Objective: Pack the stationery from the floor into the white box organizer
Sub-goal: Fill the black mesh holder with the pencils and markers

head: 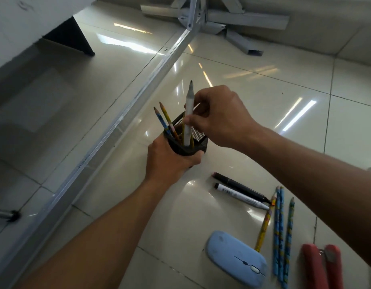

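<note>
My left hand (170, 161) grips a black mesh pen holder (198, 138) from below, lifted off the floor. Several pencils (167, 119) stand inside it. My right hand (218, 115) pinches a grey-white marker (188, 113) upright, its lower end inside the holder. On the tiles to the lower right lie a black marker (241, 187), a white marker (241, 196), several patterned pencils (281, 236), a pale blue mouse (236, 257) and a red stapler (322, 268). No white box organizer is in view.
A grey metal table leg (122, 119) runs diagonally across the floor at the left. More metal frame parts (228, 19) lie at the top. A white tabletop edge (24, 24) fills the upper left.
</note>
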Demonstrator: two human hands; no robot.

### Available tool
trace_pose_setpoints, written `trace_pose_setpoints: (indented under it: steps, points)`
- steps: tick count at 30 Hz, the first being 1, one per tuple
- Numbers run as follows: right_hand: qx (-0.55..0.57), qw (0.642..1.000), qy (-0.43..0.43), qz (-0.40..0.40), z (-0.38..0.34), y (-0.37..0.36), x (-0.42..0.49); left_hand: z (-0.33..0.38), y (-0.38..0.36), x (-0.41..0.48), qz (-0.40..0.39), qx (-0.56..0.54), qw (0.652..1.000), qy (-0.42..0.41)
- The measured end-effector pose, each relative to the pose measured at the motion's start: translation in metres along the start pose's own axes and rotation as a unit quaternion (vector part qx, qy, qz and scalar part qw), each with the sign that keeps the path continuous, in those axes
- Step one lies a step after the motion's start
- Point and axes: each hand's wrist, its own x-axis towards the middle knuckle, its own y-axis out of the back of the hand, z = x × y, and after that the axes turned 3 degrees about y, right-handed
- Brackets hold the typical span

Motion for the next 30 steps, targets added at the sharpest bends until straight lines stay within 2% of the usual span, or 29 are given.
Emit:
trace_pose_setpoints:
  steps: [18, 27, 30]
  points:
    - [-0.037, 0.999, -0.006, -0.013, -0.010, -0.017, 0.001, -0.001, 0.000, 0.002, 0.006, 0.014, 1.000, -0.010]
    - [-0.089, 0.995, 0.000, -0.042, -0.009, -0.018, 0.004, 0.001, 0.001, 0.002, 0.002, 0.033, 0.999, -0.025]
    - [-0.061, 0.997, 0.001, -0.039, -0.013, -0.006, 0.002, 0.000, 0.002, 0.002, 0.005, 0.045, 0.999, -0.024]
